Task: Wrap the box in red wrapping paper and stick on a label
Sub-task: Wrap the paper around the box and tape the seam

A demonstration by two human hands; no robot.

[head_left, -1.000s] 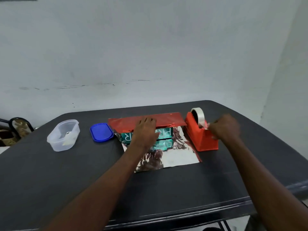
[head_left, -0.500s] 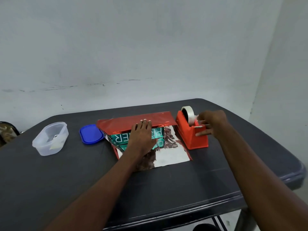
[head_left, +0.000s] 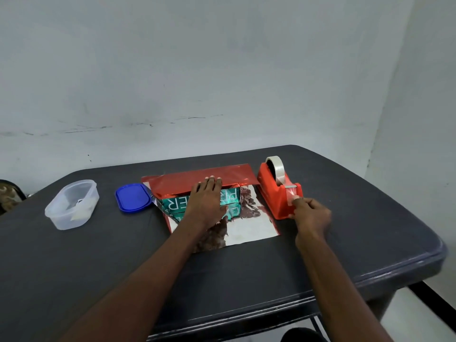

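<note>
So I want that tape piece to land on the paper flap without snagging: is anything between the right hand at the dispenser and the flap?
Nothing visible blocks it. The right hand pinches the tape at the tape dispenser; only bare foil lies between it and the red flap pressed by the left hand.

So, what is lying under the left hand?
The left hand presses flat on the green box, at the edge of the red wrapping paper folded over the far side. White letters show beside it; the letters under the palm are covered.
</note>
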